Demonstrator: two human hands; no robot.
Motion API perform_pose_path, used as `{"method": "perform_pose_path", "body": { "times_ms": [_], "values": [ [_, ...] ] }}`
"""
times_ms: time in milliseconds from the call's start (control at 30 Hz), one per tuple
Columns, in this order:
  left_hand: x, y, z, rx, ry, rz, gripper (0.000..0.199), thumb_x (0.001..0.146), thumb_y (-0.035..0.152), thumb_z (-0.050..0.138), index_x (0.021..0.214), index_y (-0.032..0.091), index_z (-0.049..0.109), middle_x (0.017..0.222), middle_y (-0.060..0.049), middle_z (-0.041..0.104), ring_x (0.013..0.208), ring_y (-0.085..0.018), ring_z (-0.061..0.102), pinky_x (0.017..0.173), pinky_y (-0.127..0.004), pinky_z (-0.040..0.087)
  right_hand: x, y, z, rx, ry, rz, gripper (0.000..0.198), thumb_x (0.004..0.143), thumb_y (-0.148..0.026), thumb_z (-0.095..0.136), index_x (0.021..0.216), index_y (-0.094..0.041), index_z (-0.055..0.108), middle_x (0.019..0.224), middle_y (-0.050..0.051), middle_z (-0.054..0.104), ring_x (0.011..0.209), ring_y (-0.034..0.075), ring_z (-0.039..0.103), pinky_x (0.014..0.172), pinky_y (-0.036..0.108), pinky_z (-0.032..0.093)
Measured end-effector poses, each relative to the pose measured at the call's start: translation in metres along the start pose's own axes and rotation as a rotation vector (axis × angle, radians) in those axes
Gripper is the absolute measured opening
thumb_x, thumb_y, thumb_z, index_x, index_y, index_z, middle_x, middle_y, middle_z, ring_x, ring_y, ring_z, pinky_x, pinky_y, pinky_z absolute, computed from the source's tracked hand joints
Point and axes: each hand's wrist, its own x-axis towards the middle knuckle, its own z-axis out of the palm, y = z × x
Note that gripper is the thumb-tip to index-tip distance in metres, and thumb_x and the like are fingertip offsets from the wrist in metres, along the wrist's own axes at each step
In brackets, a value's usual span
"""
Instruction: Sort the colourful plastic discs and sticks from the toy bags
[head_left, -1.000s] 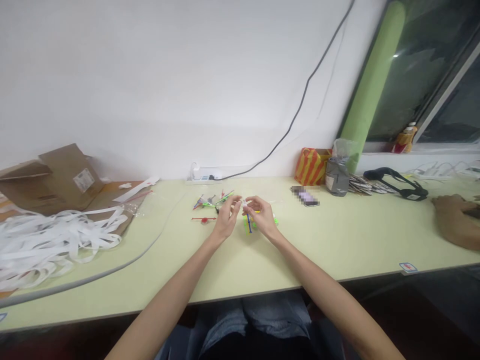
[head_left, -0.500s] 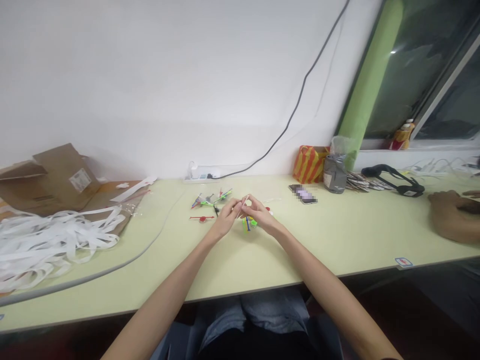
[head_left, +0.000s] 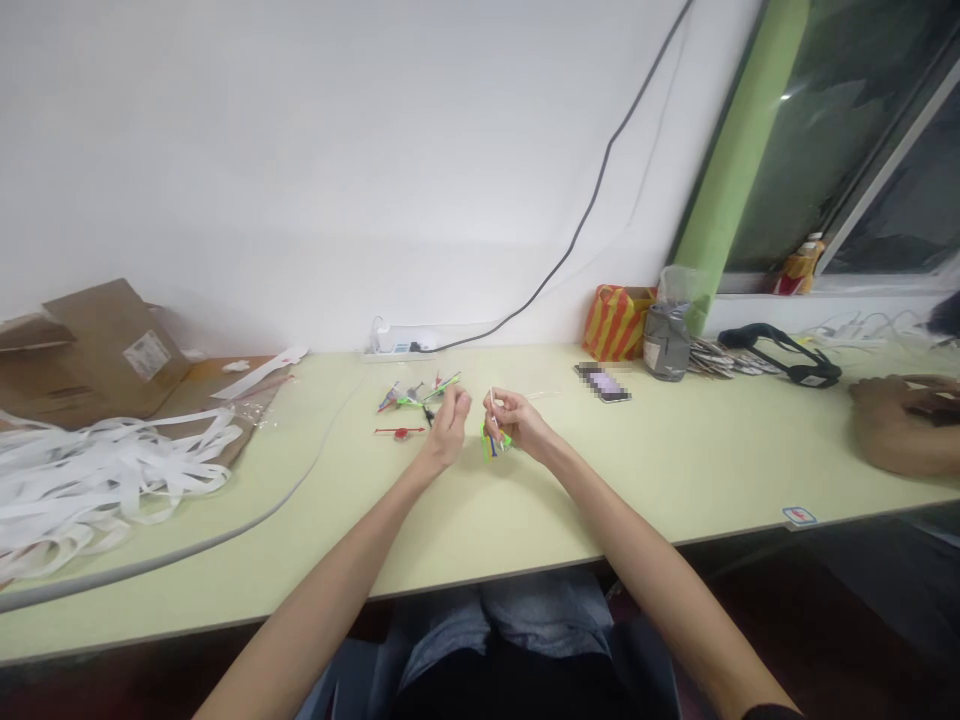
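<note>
Over the middle of the table, my right hand (head_left: 519, 420) pinches a thin white stick-like piece (head_left: 493, 400), held roughly upright. Just below those fingers lie small green, yellow and blue plastic pieces (head_left: 493, 445), partly covered by the hand. My left hand (head_left: 448, 425) is a short way to the left, apart from the right one. Its fingers are closed together, and whether anything is in them is hidden. Beside it lies a red arrow-like piece with a round part (head_left: 400, 433). Behind it sits a small heap of multicoloured plastic pieces (head_left: 409, 396).
On the left are a cardboard box (head_left: 112, 340), a pile of white ribbon (head_left: 127, 460) and a grey cable (head_left: 247, 530). A power strip (head_left: 397, 341) stands by the wall. Rightward are a phone (head_left: 604, 383), a striped bag (head_left: 613, 322), a black strap (head_left: 780, 350) and another person's arm (head_left: 900, 425).
My hands have moved apart from each other. The white stick-like piece, earlier between both hands, is now in my right hand only and more upright. The view has shifted slightly.
</note>
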Motion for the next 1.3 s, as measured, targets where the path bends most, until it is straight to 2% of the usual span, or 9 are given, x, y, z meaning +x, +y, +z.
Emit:
{"method": "perform_pose_path", "body": {
  "times_ms": [100,267,433,633,933,1100,1300],
  "values": [
    [0.003,-0.005,-0.009,0.100,0.076,0.007,0.028,0.103,0.046,0.028,0.094,0.022,0.042,0.085,-0.002,0.051,0.080,-0.017,0.052,0.081,-0.032,0.045,0.002,0.003,-0.004,-0.251,0.101,-0.044,0.036,0.083,-0.055,0.064,0.075,-0.022,0.053,0.062,0.000,0.063,0.057,0.016,0.058,0.059,0.028,0.046],
    [0.003,-0.010,-0.013,0.255,0.071,0.048,0.021,0.101,0.040,0.038,0.106,0.021,0.047,0.095,-0.004,0.059,0.085,-0.018,0.056,0.080,-0.031,0.043,0.011,0.021,-0.008,-0.871,0.296,-0.111,0.027,0.086,-0.033,0.061,0.063,-0.020,0.062,0.071,0.002,0.064,0.070,0.016,0.057,0.069,0.028,0.042],
    [0.003,-0.011,-0.012,0.298,0.090,0.072,0.021,0.099,0.040,0.044,0.106,0.022,0.051,0.097,-0.004,0.062,0.089,-0.020,0.058,0.080,-0.030,0.043,0.016,0.028,-0.010,-1.203,0.294,-0.035,0.031,0.089,-0.028,0.055,0.060,-0.019,0.062,0.070,0.006,0.063,0.074,0.019,0.056,0.071,0.029,0.038],
    [0.003,-0.007,-0.014,0.321,0.081,0.061,0.021,0.099,0.041,0.046,0.101,0.021,0.053,0.094,-0.004,0.061,0.087,-0.019,0.057,0.079,-0.030,0.042,0.018,0.028,-0.007,-1.344,0.297,0.016,0.030,0.087,-0.025,0.053,0.059,-0.020,0.062,0.069,0.008,0.061,0.075,0.021,0.052,0.067,0.030,0.032],
    [0.005,-0.012,-0.013,0.348,0.080,0.081,0.020,0.097,0.041,0.049,0.100,0.021,0.053,0.088,-0.002,0.059,0.084,-0.019,0.056,0.078,-0.030,0.042,0.020,0.026,0.000,-1.406,0.287,0.083,0.027,0.086,-0.022,0.058,0.060,-0.018,0.065,0.077,0.012,0.062,0.084,0.025,0.050,0.068,0.033,0.031],
    [0.005,-0.013,-0.015,0.383,0.093,0.129,0.016,0.098,0.038,0.048,0.096,0.021,0.051,0.085,-0.002,0.058,0.086,-0.020,0.055,0.081,-0.032,0.042,0.018,0.023,0.004,-1.443,0.259,0.140,0.025,0.086,-0.023,0.057,0.065,-0.017,0.067,0.081,0.011,0.063,0.088,0.024,0.049,0.069,0.032,0.029],
    [0.005,-0.010,-0.017,0.396,0.081,0.134,0.014,0.097,0.035,0.049,0.096,0.022,0.051,0.087,-0.003,0.059,0.088,-0.021,0.054,0.081,-0.034,0.043,0.021,0.027,-0.001,-1.388,0.308,0.092,0.031,0.089,-0.027,0.057,0.060,-0.019,0.062,0.076,0.009,0.059,0.084,0.023,0.047,0.069,0.031,0.029]
  ]
}}
